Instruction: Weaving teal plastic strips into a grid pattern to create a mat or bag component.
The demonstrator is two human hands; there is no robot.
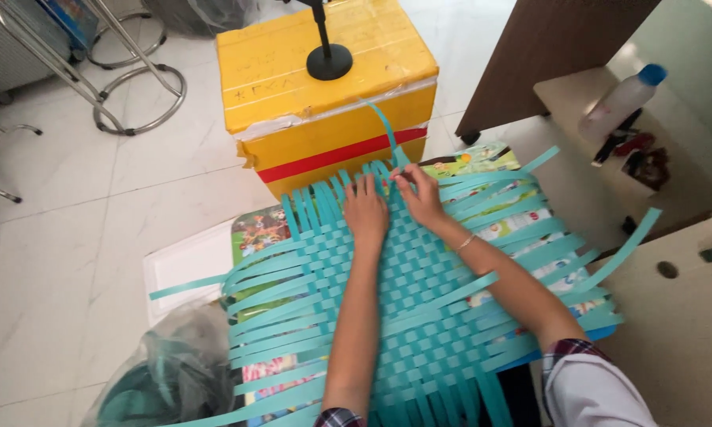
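I'm weaving at the far edge of the teal strip mat (419, 292) on the low counter (565, 352), left hand (365, 212) pressing flat and open, right hand (419, 194) pinching a loose strip (388, 130), which I judge needs tucking under next.

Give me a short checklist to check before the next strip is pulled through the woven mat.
1. Left hand lies flat on the mat near its far edge: ok.
2. Right hand pinches the raised strip: ok.
3. Raised strip free of twists: cannot tell, part is hidden by the fingers.
4. Finished weave lies flat and tight in the middle: ok.
5. Loose strip ends on the right are spread, not tangled: ok.
6. Yellow box stands just beyond the mat, near the raised strip: not ok.
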